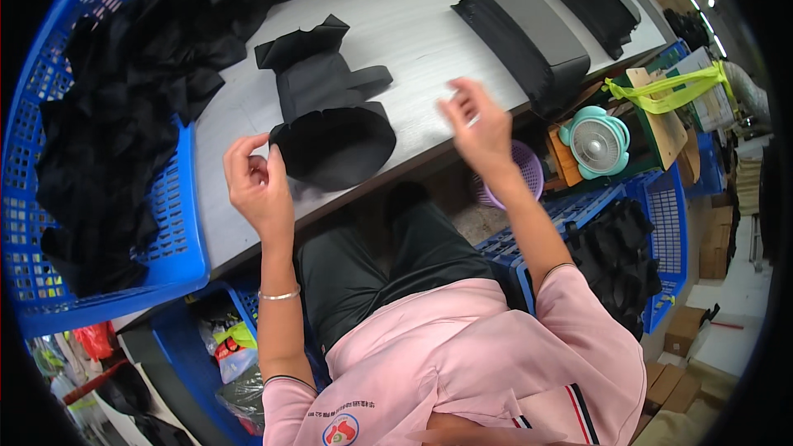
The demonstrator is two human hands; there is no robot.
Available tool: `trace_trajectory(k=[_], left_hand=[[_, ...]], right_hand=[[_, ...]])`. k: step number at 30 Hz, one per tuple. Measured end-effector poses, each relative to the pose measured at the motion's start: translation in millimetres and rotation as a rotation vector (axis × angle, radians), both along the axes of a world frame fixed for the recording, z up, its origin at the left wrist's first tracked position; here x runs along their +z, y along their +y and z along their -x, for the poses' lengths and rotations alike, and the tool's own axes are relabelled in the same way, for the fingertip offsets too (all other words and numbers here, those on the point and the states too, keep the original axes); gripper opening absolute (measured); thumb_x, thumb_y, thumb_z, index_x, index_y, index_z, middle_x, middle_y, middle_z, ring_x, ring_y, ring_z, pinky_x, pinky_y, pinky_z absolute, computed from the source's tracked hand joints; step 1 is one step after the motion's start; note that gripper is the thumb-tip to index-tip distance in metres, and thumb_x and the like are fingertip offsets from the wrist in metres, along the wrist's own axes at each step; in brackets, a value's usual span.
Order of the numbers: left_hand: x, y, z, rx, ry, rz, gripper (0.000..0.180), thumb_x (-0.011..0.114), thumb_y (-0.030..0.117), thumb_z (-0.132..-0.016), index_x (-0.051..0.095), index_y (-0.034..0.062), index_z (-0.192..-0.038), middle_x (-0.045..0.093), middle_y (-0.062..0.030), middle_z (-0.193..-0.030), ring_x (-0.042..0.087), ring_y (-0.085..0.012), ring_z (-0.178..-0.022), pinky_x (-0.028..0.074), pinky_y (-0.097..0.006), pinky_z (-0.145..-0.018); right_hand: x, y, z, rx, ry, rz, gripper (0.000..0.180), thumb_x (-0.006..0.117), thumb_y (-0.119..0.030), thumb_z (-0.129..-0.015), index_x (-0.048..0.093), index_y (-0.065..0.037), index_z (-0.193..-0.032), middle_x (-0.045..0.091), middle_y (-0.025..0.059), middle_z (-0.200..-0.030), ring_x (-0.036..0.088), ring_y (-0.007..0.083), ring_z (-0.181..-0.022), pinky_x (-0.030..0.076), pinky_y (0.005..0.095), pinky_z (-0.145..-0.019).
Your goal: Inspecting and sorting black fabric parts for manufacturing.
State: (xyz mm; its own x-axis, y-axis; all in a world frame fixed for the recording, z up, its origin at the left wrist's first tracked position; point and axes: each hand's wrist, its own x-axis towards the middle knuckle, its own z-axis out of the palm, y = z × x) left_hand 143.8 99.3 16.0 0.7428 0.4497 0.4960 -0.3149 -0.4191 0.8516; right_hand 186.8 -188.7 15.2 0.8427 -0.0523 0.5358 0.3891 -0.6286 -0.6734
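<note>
My left hand (258,180) pinches the near edge of a black fabric piece (334,144) that lies on the grey table (421,29). More black fabric pieces (318,74) are piled behind it. My right hand (479,128) hovers above the table's near edge to the right, fingers spread and slightly blurred, holding nothing that I can make out. A neat stack of black pieces (529,33) lies further right, and another stack (595,0) beyond it.
A blue basket (178,248) full of black fabric stands on the table at left. Below the table edge are a teal fan (596,144), a purple basket (529,169) and a blue crate (661,223) of black fabric. Cardboard boxes (686,326) sit at right.
</note>
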Motion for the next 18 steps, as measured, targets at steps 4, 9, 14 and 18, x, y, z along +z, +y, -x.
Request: trace_trajectory(k=[4, 9, 14, 18], left_hand=[[9.6, -10.9, 19.8, -0.029, -0.052, -0.032, 0.027, 0.069, -0.005, -0.086, 0.064, 0.0019, -0.111, 0.059, -0.0065, -0.116, 0.048, -0.0053, -0.068, 0.042, -0.018, -0.059], [10.7, -21.5, 40.4, -0.199, -0.060, 0.148, 0.026, 0.066, -0.005, -0.090, 0.063, 0.0003, -0.115, 0.061, -0.0048, -0.118, 0.050, -0.0048, -0.076, 0.043, -0.017, -0.063], [15.3, -45.2, 58.4, -0.498, 0.167, 0.433, 0.017, 0.066, 0.001, -0.092, 0.067, 0.0012, -0.108, 0.063, -0.0048, -0.114, 0.058, -0.0069, -0.085, 0.048, -0.019, -0.069], [2.9, -65.9, 65.0, -0.828, 0.257, 0.549, 0.052, 0.067, 0.029, -0.096, 0.054, -0.0005, -0.138, 0.057, -0.0131, -0.138, 0.061, -0.0184, -0.114, 0.054, -0.028, -0.087]], right_hand=[[42.8, -93.1, -40.6, -0.474, -0.373, 0.579, 0.037, 0.076, -0.019, -0.084, 0.064, -0.006, -0.116, 0.062, 0.0107, -0.113, 0.059, 0.0311, -0.105, 0.048, 0.0422, -0.089], [47.9, -181.1, -90.9, -0.381, 0.054, 0.607, 0.037, 0.072, -0.034, -0.088, 0.070, -0.010, -0.116, 0.068, 0.0121, -0.102, 0.065, 0.0326, -0.093, 0.053, 0.0441, -0.081], [51.1, -170.0, -79.3, -0.488, -0.075, 0.594, 0.022, 0.067, -0.026, -0.093, 0.069, -0.005, -0.099, 0.067, 0.0107, -0.098, 0.066, 0.0334, -0.082, 0.053, 0.0446, -0.073], [65.5, -56.5, -2.1, -0.375, -0.574, 0.534, 0.005, 0.067, -0.006, -0.090, 0.063, -0.003, -0.090, 0.063, 0.0111, -0.089, 0.065, 0.0305, -0.081, 0.054, 0.0393, -0.069]])
